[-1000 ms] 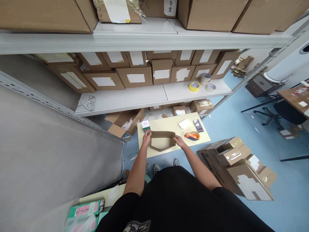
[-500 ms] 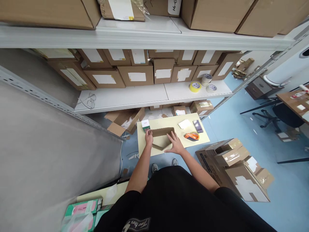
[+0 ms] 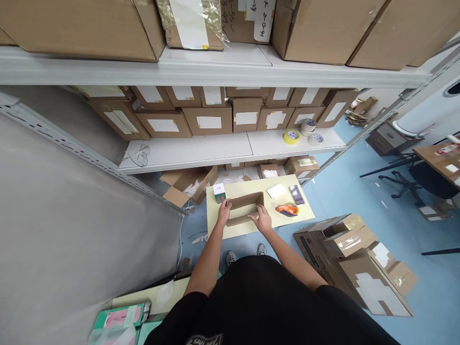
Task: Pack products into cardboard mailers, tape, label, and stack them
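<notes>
On the pale yellow tabletop [image 3: 241, 231] a brown cardboard box [image 3: 245, 200] stands open between my two hands, its walls upright and the table surface showing through inside. My left hand [image 3: 224, 212] pinches the left end of the box's wall. At the right end, my right hand [image 3: 263, 219] grips the cardboard with fingers behind the wall and thumb in front. A small white and green box [image 3: 219, 192] sits just beyond my left hand. To the right lie an orange and dark tape dispenser [image 3: 287, 209], a white paper [image 3: 276, 191] and a pixelated dark item [image 3: 296, 194].
A metal shelf [image 3: 201, 151] with labelled cartons rises behind the table; yellow tape [image 3: 292, 137] and clear tape rolls rest on it. An open carton [image 3: 189, 184] is under the shelf. Stacked cardboard boxes [image 3: 354, 258] stand on the floor at right. Green packages [image 3: 120, 318] lie lower left.
My right hand has closed from spread fingers onto the box's right end. The cardboard has squared up from a bent, pointed outline into a rectangle. The camera view has tilted slightly upward.
</notes>
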`<state>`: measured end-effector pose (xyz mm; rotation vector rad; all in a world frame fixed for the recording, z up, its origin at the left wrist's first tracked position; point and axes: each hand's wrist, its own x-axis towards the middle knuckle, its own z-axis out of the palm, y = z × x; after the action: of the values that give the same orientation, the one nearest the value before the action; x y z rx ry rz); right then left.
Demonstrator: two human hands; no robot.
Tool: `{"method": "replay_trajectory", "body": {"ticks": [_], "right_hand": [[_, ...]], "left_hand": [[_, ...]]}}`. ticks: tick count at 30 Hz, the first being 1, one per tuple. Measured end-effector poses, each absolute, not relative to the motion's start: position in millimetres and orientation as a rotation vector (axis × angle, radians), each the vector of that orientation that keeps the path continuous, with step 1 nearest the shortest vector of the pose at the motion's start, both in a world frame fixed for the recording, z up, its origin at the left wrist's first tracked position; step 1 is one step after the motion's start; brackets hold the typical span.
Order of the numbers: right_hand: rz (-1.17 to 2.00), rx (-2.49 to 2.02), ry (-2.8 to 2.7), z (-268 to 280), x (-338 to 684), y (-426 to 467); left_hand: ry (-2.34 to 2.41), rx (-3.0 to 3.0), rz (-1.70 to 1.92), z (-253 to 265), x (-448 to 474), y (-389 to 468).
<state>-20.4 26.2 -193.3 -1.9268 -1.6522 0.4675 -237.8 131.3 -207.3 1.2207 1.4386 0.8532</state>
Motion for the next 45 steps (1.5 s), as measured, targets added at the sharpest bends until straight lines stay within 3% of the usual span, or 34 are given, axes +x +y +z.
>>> {"method": "replay_trajectory", "body": {"ticks": [12, 18, 29, 36, 45], "right_hand": [[0.080, -1.805, -1.691, -211, -4, 19], [0.152, -1.776, -1.661, -207, -4, 13], [0.222, -1.851, -1.686, -201, 13, 33], [0.223, -1.847, -1.689, -205, 16, 34], [0.389, -1.655, -1.733, -200, 23, 41]], "left_hand": [[1.614, 1.009, 1.080, -218, -225, 129], [1.374, 0.895, 1.142, -225, -224, 124], [1.362, 0.737, 1.145, -222, -215, 126], [1.015, 0.662, 1.026, -225, -239, 120], [1.201, 0.838, 0.952, -217, -234, 121]]}}
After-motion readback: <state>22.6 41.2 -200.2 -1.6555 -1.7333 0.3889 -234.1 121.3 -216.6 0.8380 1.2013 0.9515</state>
